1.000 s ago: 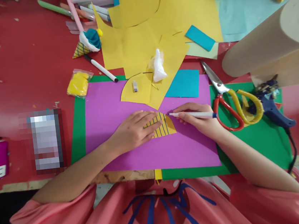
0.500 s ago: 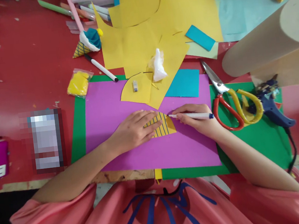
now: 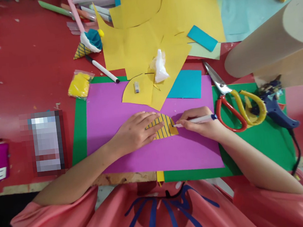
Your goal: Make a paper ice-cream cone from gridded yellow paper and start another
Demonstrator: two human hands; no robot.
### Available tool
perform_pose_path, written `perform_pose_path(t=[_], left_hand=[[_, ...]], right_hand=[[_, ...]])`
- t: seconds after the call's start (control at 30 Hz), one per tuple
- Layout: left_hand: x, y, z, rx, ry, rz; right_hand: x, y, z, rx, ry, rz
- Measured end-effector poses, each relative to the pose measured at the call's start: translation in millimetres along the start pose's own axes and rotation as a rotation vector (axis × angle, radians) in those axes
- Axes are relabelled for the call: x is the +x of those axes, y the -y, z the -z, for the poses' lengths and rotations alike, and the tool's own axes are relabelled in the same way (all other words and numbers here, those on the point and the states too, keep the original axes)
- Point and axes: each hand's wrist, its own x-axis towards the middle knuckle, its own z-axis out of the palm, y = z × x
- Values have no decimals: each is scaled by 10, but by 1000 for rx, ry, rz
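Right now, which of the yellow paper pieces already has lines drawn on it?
The small yellow piece lying on the purple sheet, pinned flat by the left hand. It carries dark parallel stripes; the larger yellow sheets behind it show only cut outlines.

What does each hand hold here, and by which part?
The right hand grips a white marker near its tip. The left hand holds nothing, pressing flat on the striped yellow paper piece.

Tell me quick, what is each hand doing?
Left hand: open, flat on the small yellow paper piece with black stripes.
Right hand: closed on a thin white marker pen.
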Motion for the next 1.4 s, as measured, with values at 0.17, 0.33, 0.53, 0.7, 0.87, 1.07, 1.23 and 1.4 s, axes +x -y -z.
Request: perform_pose_path(t=[0.17, 0.33, 0.53, 0.7, 0.87, 1.07, 1.23, 1.4], left_hand=[[2, -5, -3, 3, -1, 11], [5, -4, -5, -1, -4, 5], [4, -2, -2, -8, 3, 13], [0, 1, -6, -10, 6, 9], [0, 3, -9, -20, -7, 5], [0, 6, -5, 0, -7, 1], [9, -25, 11, 47, -2, 13], [4, -95, 44, 104, -72, 57]], right_hand=[[-10, 6, 19, 3, 70, -12], [-10, 17, 25, 8, 113, -14], [-15, 8, 30, 0, 154, 8], [-22, -9, 34, -3, 173, 16], [-20, 4, 40, -8, 176, 32], [-18, -24, 64, 129, 152, -47], [36, -106, 69, 532, -277, -135], [65, -118, 40, 586, -402, -175]])
